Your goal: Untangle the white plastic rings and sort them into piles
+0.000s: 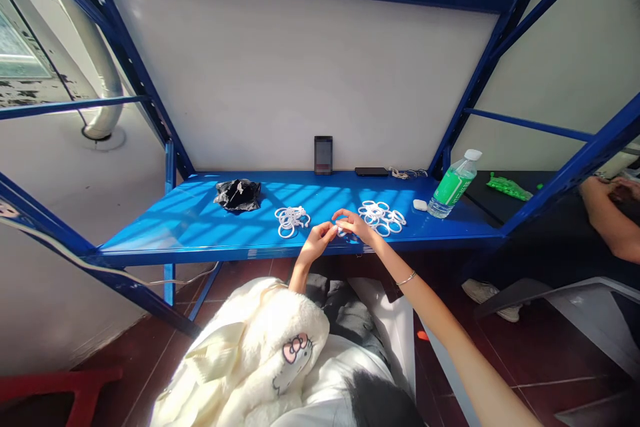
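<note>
My left hand (319,239) and my right hand (354,225) meet over the front edge of the blue metal shelf (190,227). Both pinch a small white ring piece (341,231) between their fingertips. A pile of white rings (291,219) lies just left of my hands. A larger pile of white rings (383,215) lies just right of them. My right wrist wears a thin bracelet.
On the shelf sit a crumpled black bag (238,194), an upright phone (323,155), a flat dark phone (371,171), a cable (407,173), a small white case (420,205) and a green-labelled water bottle (453,185). Another person's arm (607,217) rests at the right. Blue rack posts frame both sides.
</note>
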`<state>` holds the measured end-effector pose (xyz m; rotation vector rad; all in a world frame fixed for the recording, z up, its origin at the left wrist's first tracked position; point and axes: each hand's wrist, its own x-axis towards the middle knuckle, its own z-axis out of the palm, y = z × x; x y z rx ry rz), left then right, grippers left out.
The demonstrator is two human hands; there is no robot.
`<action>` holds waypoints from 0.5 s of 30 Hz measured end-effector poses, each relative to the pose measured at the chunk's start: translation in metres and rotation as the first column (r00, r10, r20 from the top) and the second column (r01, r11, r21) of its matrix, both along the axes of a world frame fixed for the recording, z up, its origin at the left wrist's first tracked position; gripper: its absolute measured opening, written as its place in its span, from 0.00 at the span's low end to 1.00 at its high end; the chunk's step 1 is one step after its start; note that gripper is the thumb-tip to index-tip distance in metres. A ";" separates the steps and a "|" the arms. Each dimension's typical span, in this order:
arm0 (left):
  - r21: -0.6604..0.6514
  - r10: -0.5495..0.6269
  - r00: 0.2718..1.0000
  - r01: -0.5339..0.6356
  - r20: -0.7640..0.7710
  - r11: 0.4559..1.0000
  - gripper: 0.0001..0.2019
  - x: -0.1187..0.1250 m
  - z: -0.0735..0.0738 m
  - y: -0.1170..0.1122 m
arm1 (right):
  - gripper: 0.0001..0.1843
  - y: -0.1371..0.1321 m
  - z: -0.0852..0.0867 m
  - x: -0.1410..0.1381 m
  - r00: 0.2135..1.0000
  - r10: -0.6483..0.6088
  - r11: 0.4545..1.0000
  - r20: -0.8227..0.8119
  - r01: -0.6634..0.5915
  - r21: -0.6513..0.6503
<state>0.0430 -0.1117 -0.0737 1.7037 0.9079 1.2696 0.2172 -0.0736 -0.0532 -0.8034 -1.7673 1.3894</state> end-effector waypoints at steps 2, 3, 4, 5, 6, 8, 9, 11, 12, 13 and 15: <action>0.000 0.048 0.999 -0.048 0.018 0.999 0.26 0.001 0.001 0.000 | 0.18 0.001 0.001 0.001 0.997 -0.057 0.998 -0.059 0.056 -0.018; 0.009 0.075 0.997 -0.075 0.021 0.997 0.25 0.001 0.002 0.000 | 0.18 0.002 0.001 0.002 0.993 -0.082 0.997 -0.087 0.080 -0.023; 0.016 0.095 0.995 -0.096 0.021 0.995 0.23 0.002 0.002 0.001 | 0.19 0.001 0.002 0.002 0.990 -0.095 0.995 -0.107 0.093 -0.026; 0.018 0.104 0.994 -0.104 0.020 0.994 0.22 0.003 0.002 0.001 | 0.19 0.001 0.002 0.002 0.988 -0.097 0.995 -0.118 0.095 -0.026; 0.015 0.107 0.994 -0.107 0.021 0.994 0.20 0.003 0.001 0.001 | 0.19 0.000 0.003 0.001 0.988 -0.091 0.996 -0.128 0.089 -0.026; 0.006 0.110 0.994 -0.110 0.022 0.994 0.20 0.004 0.002 0.001 | 0.19 -0.002 0.003 -0.001 0.986 -0.067 0.998 -0.153 0.064 -0.026; 0.002 0.107 0.994 -0.107 0.018 0.994 0.21 0.004 0.002 0.000 | 0.19 -0.003 0.003 -0.002 0.986 -0.052 0.999 -0.159 0.049 -0.021; -0.010 0.078 0.997 -0.078 0.012 0.997 0.20 0.003 0.003 0.000 | 0.19 -0.005 0.002 -0.005 0.990 -0.028 1.000 -0.140 0.029 0.003; -0.021 0.051 0.999 -0.051 0.012 0.998 0.21 0.002 0.004 0.000 | 0.18 -0.006 0.002 -0.007 0.993 -0.021 1.000 -0.118 0.023 0.016; -0.033 0.019 1.000 -0.019 0.016 0.999 0.22 0.002 0.005 0.000 | 0.18 -0.007 0.002 -0.008 0.995 -0.017 0.999 -0.096 0.019 0.025; -0.065 -0.041 0.998 0.044 0.043 0.997 0.24 0.001 0.006 0.000 | 0.18 -0.008 0.002 -0.011 0.997 -0.011 1.000 -0.072 0.012 0.017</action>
